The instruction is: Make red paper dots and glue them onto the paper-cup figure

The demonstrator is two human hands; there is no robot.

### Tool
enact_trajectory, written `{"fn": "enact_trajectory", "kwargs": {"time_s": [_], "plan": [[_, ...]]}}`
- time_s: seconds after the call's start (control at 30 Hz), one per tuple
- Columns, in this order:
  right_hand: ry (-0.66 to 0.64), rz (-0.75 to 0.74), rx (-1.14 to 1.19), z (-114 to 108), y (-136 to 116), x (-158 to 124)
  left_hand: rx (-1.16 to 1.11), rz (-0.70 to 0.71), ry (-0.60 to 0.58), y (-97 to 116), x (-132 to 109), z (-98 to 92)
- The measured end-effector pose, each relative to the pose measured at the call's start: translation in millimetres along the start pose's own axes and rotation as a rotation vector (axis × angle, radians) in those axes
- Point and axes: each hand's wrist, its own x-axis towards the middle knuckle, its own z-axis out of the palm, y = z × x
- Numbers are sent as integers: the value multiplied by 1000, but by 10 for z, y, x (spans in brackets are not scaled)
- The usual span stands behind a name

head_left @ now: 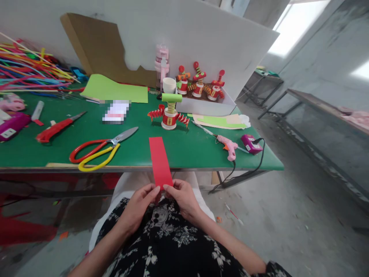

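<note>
- Head view, lower centre of the frame: the left hand pinches the near left corner of a flat, rectangular red paper strip between thumb and fingers.
- Just beside it, the right hand pinches the near right corner of the same strip in the same way.
- The strip reaches from the fingertips up to the centre of the frame, its far end over the near edge of a green-topped table.
- Centre, beyond the strip: an upright figure with a red-and-white cup-shaped body, pleated red paper arms and a light green paper roll on top.
- Left of centre: metal scissors with one red and one yellow handle, blades together.
- Further left: a red-handled pointed tool.
- Right of centre: a pink glue gun with a black cord, near a small purple box.
- Upper centre: three similar red figures in a white open box.
- Upper left: a light green paper sheet and a heap of thin multicoloured sticks.
</note>
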Motion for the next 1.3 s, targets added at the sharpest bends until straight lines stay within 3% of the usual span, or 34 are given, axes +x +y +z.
{"fn": "enact_trajectory", "kwargs": {"time_s": [0.3,0.83,1.07,1.3], "plan": [[-48,-11,0,3,16,36,101,57,75,60,67,43],[69,-59,46,-250,30,55,56,71,133,-56,73,58],[-28,-15,188,-97,76,31,8,52,132,-45,128,152],[51,-19,286,-34,59,73,29,63,120,-72,196,236]]}}
